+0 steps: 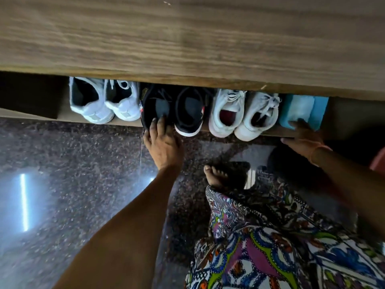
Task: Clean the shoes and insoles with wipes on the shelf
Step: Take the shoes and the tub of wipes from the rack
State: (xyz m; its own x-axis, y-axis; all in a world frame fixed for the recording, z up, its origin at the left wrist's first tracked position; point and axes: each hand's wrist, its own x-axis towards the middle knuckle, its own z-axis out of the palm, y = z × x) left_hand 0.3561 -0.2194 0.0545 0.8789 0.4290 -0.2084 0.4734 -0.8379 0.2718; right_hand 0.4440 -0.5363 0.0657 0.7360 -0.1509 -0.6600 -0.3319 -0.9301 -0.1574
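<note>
- Shoes (227, 109): three pairs in one row on the shelf (64, 113), heels outward, under a wooden top board (187, 38).
- Black pair (188, 110): middle of the row.
- Grey-white pair (91, 109): just left of the black pair.
- White pair (256, 119): just right of the black pair.
- Wipes pack (300, 110): blue, on the shelf, right of the black pair, beyond the white pair.
- Left hand (163, 144): grips the heel of the black pair's left shoe (156, 105), fingers inside the opening, thumb outside.
- Right hand (304, 140): fingers on the wipes pack's front; blurred, so the grip cannot be told.
- Foot (216, 176): bare, on the speckled floor (83, 153), below the black pair.
</note>
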